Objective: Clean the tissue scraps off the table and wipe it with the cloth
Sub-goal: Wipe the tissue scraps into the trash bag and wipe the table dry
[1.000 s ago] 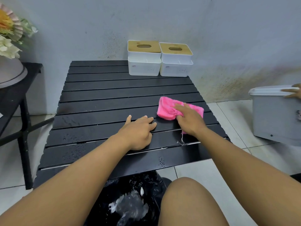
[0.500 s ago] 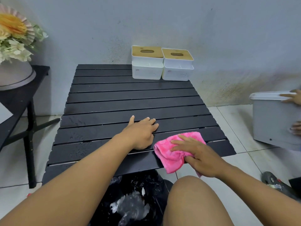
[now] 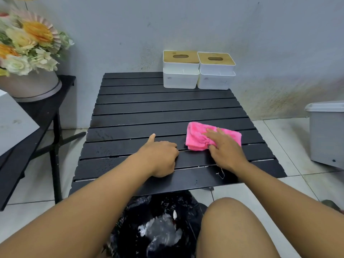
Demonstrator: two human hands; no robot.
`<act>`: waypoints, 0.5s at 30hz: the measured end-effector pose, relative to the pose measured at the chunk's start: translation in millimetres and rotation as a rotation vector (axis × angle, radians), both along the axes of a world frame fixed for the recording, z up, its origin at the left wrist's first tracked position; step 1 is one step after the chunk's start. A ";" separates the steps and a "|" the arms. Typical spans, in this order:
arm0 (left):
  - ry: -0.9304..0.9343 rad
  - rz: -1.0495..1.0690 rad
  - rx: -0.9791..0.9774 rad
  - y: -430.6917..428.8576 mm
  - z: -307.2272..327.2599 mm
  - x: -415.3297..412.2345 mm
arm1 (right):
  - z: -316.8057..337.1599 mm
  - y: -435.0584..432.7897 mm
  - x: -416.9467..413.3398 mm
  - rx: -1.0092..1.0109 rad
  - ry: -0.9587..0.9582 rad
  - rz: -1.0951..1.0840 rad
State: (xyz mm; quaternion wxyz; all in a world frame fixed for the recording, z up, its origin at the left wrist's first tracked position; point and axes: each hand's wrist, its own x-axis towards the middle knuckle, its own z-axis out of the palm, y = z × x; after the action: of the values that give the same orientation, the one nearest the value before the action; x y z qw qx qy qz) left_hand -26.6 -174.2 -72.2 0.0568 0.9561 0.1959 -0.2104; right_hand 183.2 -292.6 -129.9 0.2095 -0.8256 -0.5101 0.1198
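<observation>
1. Table [image 3: 149, 112]: black, slatted; droplets [image 3: 106, 151] on its left slats.
2. Cloth [image 3: 197, 135]: pink, bunched, on table's right half, middle slats.
3. Your right hand [image 3: 225, 151]: atop cloth, fingers [image 3: 208, 132] straight, slightly spread, pressing it onto table; thumb against bunched edge.
4. Your left hand [image 3: 160, 157]: on table just left of cloth, not touching it; fingers curled under, thumb pointing to table's far edge; nothing seen in grip.
5. Tissue boxes [image 3: 181, 79]: two, side by side, table's far right edge.
6. Black bag [image 3: 134, 211]: below table's near edge, pale scraps [image 3: 160, 229] inside.
</observation>
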 end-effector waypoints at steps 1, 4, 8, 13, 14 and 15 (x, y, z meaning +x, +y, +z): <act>0.042 0.004 0.012 0.6 2.7 -4.5 | 1.0 -7.2 -6.2 -0.005 -0.007 0.074; 0.125 0.025 0.011 3.4 8.1 -15.2 | 8.7 -31.7 -27.9 -0.013 0.017 0.347; 0.155 0.052 -0.031 9.5 12.0 -22.4 | 22.4 -48.1 -43.2 -0.073 0.023 0.722; 0.147 0.074 -0.098 14.3 14.6 -25.0 | 28.7 -36.3 -16.4 -0.182 -0.046 0.707; 0.149 0.072 -0.105 14.5 14.9 -25.6 | 26.9 -31.3 -5.4 -0.176 -0.042 0.639; 0.151 0.070 -0.115 12.6 14.4 -26.5 | 24.2 -27.2 7.8 -0.167 -0.036 0.549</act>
State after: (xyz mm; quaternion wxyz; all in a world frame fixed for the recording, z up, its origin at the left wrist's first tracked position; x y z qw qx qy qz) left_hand -53.1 -161.6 -57.8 0.1042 0.9252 0.2205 -0.2908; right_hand 191.0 -319.9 -105.7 0.0914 -0.6729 -0.7066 0.1987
